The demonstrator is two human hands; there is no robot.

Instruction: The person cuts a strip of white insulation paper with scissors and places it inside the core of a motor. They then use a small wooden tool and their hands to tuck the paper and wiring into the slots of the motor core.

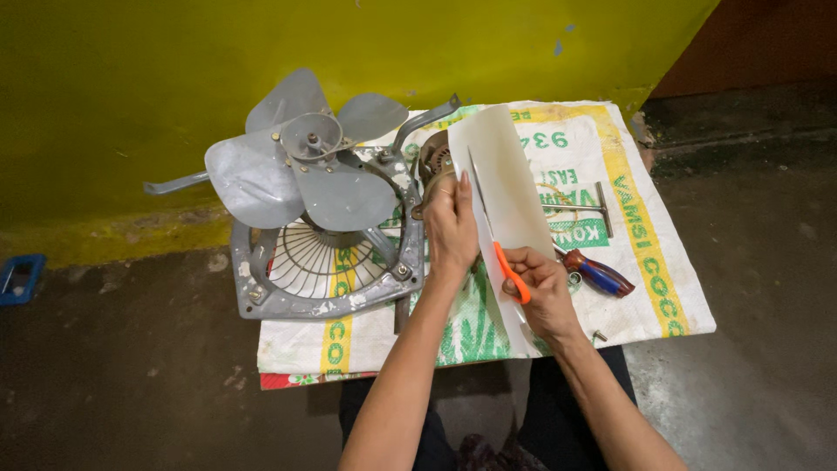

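Over the printed sack (645, 235), beside the fan (314, 209): left hand (452, 228) pinching the white sheet (501, 174) upright, right hand (540, 288) closed on orange scissors (511, 272) (blades mid-sheet). Best kept taut, cut in 1 slow straight line, fingers off the path.

The left hand (451, 225) steadies a white sheet (501, 187) while the right hand (539, 288) works orange-handled scissors (512, 275) through it.

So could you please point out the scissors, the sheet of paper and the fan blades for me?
scissors (513, 277), head view, on the orange handle.
sheet of paper (501, 179), head view, on its white middle.
fan blades (253, 179), head view, on the left grey blade.
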